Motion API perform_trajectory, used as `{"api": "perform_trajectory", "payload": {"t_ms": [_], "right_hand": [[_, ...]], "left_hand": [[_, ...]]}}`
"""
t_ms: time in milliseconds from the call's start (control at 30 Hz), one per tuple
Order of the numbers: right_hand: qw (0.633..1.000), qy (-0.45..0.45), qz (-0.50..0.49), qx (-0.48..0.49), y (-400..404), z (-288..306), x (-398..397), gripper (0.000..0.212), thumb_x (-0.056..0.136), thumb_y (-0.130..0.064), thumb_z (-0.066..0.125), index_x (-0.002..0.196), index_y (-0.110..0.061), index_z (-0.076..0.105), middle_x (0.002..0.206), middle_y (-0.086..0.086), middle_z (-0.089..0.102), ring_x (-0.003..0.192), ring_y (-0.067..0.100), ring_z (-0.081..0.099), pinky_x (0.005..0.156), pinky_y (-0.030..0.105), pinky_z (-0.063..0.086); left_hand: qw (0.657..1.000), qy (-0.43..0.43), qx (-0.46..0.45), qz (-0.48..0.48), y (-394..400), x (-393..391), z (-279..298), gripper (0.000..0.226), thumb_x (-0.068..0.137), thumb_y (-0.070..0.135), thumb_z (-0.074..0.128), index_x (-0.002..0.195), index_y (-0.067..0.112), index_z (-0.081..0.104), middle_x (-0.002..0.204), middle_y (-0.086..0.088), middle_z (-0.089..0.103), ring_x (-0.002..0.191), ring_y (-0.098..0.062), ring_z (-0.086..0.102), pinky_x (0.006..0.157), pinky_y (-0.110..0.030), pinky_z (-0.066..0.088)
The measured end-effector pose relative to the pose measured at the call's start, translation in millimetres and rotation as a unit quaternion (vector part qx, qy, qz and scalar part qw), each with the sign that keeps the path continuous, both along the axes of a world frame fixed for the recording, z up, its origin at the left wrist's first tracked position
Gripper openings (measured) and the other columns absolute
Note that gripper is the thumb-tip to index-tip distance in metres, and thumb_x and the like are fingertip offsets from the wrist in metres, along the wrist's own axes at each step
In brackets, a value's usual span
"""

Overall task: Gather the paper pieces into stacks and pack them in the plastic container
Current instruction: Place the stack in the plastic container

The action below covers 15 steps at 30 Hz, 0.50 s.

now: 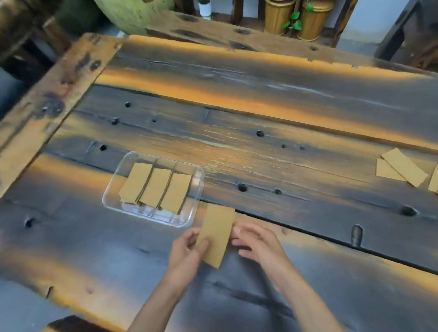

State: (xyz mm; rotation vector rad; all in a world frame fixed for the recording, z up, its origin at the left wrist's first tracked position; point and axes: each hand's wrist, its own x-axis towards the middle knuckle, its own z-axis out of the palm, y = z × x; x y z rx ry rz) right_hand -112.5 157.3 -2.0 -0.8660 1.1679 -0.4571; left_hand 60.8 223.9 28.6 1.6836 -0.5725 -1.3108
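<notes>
Both hands meet over the dark, scorched-looking wooden counter [295, 212], just beside the near corner of the clear rectangular plastic container [114, 184]. Between them is a tan rectangular paper stack [218, 231], held up off the counter and tilted. The left hand [185, 249] forms the grip, thumb over the lower left edge and fingers behind. The right hand [258, 244] has its fingers loosely bent against the stack's right edge; the blur makes it hard to say whether it pinches or only steadies. Holding from both long sides probably serves to square the edges before packing.

Inside the container three tan paper stacks [156, 187] lie side by side, slanted alike, which leaves a strip free at the right end, likely room for the held one. More loose tan paper pieces [406, 168] lie scattered at the counter's far right, well apart from the container, not yet gathered.
</notes>
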Motion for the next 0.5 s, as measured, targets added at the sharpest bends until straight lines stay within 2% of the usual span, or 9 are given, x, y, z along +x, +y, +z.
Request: {"api": "perform_trajectory", "payload": {"t_ms": [133,233,267,367,433,500], "right_hand": [[0.999,-0.034,0.027,0.012,-2.0,14.6,70.1,0.013,0.095,-0.027,0.068,0.104,-0.027,0.078,0.106,-0.003,0.079,0.098,0.012,0.075,0.076,0.022,0.056],[1.0,-0.016,-0.002,0.007,-7.6,15.6,119.9,0.012,0.094,-0.018,0.068,0.099,-0.019,0.079,0.1,0.003,0.08,0.093,0.011,0.074,0.074,0.018,0.054],[1.0,-0.005,-0.016,0.008,-10.8,13.2,136.6,0.011,0.093,-0.016,0.069,0.098,-0.015,0.079,0.099,0.005,0.08,0.091,0.013,0.073,0.074,0.019,0.055],[0.998,0.035,-0.058,0.014,-24.2,6.2,179.1,0.011,0.09,-0.015,0.073,0.098,-0.009,0.077,0.093,0.006,0.08,0.085,0.017,0.074,0.074,0.022,0.056],[0.994,0.075,-0.083,0.014,-37.6,1.7,206.1,0.01,0.087,-0.018,0.075,0.096,-0.012,0.074,0.085,-0.001,0.08,0.079,0.011,0.074,0.073,0.021,0.056],[0.989,0.124,-0.08,0.002,-51.7,-1.7,230.5,0.005,0.088,-0.017,0.073,0.087,-0.014,0.071,0.074,-0.006,0.076,0.071,0.01,0.07,0.075,0.024,0.057]], "left_hand": [[1.0,0.012,-0.009,-0.011,-6.8,57.1,7.7,0.014,0.095,0.0,0.057,0.106,0.004,0.066,0.098,-0.004,0.074,0.091,-0.012,0.066,0.082,-0.027,0.052],[1.0,-0.004,0.01,0.01,-17.6,97.2,6.4,0.017,0.092,0.003,0.062,0.106,0.011,0.066,0.101,-0.009,0.073,0.091,-0.017,0.068,0.08,-0.031,0.055],[0.999,-0.032,0.025,0.01,-22.8,112.0,4.2,0.018,0.09,0.007,0.065,0.107,0.014,0.065,0.1,-0.01,0.072,0.088,-0.018,0.068,0.08,-0.033,0.055],[0.979,-0.198,0.033,-0.037,-39.2,152.2,-5.4,0.021,0.088,0.018,0.066,0.109,0.021,0.062,0.096,0.001,0.068,0.084,-0.015,0.066,0.081,-0.034,0.056],[0.953,-0.295,0.005,-0.076,-50.7,177.7,-13.9,0.025,0.09,0.02,0.06,0.115,0.018,0.063,0.107,0.002,0.065,0.09,-0.014,0.065,0.087,-0.035,0.054],[0.914,-0.379,0.0,-0.142,-61.5,199.9,-23.7,0.032,0.092,0.022,0.053,0.122,0.014,0.062,0.12,-0.003,0.06,0.105,-0.02,0.06,0.096,-0.036,0.049]]}}
